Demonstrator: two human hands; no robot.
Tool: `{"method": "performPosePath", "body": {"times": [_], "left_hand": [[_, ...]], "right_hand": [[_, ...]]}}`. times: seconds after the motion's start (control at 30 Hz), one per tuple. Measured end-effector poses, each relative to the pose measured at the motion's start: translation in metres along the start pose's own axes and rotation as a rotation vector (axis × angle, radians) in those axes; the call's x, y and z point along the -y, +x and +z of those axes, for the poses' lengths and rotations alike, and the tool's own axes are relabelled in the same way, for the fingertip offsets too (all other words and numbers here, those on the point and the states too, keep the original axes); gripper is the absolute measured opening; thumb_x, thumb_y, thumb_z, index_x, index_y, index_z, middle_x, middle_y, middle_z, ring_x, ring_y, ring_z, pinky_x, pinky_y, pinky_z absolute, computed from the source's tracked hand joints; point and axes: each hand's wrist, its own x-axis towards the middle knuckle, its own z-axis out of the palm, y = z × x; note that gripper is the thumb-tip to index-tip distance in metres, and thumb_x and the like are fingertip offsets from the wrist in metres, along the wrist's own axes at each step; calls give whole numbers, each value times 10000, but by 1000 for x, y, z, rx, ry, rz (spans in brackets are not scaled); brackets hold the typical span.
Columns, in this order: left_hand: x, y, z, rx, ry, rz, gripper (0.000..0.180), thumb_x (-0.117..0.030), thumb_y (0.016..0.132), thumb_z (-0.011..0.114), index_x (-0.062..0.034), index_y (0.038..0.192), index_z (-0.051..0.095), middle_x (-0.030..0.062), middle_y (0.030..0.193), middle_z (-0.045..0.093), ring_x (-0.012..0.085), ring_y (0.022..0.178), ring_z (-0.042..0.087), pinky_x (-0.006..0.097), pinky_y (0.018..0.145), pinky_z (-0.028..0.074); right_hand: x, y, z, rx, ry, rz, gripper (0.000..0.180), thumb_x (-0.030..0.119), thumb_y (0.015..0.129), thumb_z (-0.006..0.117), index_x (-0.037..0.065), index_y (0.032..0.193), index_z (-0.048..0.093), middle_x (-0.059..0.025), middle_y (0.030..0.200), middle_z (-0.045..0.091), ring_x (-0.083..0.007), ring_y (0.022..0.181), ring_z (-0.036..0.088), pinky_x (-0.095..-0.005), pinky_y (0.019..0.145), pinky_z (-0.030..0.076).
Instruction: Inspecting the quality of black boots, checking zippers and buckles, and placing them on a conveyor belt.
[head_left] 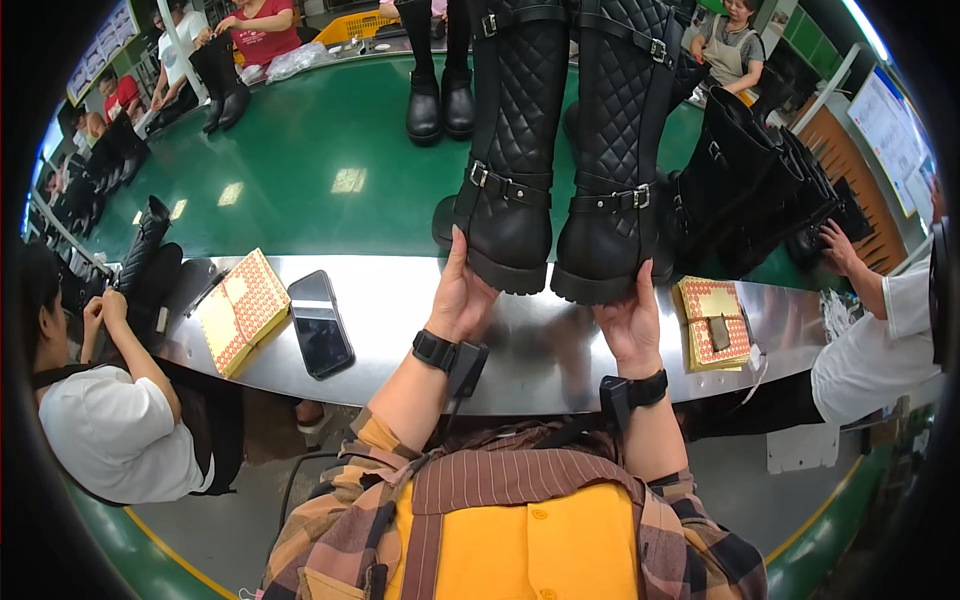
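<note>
Two tall black quilted boots with buckled straps stand upright side by side before me, heels toward me. My left hand is closed on the left boot, thumb along its side and fingers under the lugged sole, partly hidden. In the same way my right hand grips the right boot at its heel, thumb up its outer side. Both soles are over the far edge of the steel ledge, in front of the green belt. The boot tops run out of view.
On the ledge lie a phone and two stacks of printed sticker sheets, left and right. More black boots crowd the right; another pair stands farther back. Co-workers sit close at left and right.
</note>
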Motion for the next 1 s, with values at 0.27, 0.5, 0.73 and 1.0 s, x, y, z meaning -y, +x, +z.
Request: {"method": "performPosePath", "body": {"times": [0.27,0.5,0.73,1.0], "left_hand": [[1,0,0,-61,45,42,662,-549,956,454,-88,1425,377,69,1441,455,226,1313,449,409,1109,338],[3,2,-5,-79,-29,97,580,-471,976,475,-130,1432,364,54,1446,450,237,1323,431,439,1110,321],[3,2,-17,-109,-6,103,594,-472,943,541,-162,1417,363,43,1401,490,224,1277,477,430,1066,373],[11,-7,-2,256,-429,-399,694,-566,902,535,-84,1394,452,130,1363,531,283,1218,541,443,1051,432]], "right_hand": [[-7,3,-5,6,-34,-16,570,442,927,590,78,1350,473,-82,1347,545,-248,1228,524,-401,1000,466],[-12,4,-12,-2,-58,-103,458,418,941,584,98,1267,551,-44,1235,612,-213,1151,556,-404,990,423],[-11,7,-24,-7,-158,-139,581,474,937,554,80,1356,473,-71,1349,542,-261,1240,499,-436,1058,381],[-9,2,-39,456,-382,87,707,499,951,509,72,1475,303,-107,1436,440,-264,1322,412,-425,1124,289]]}}
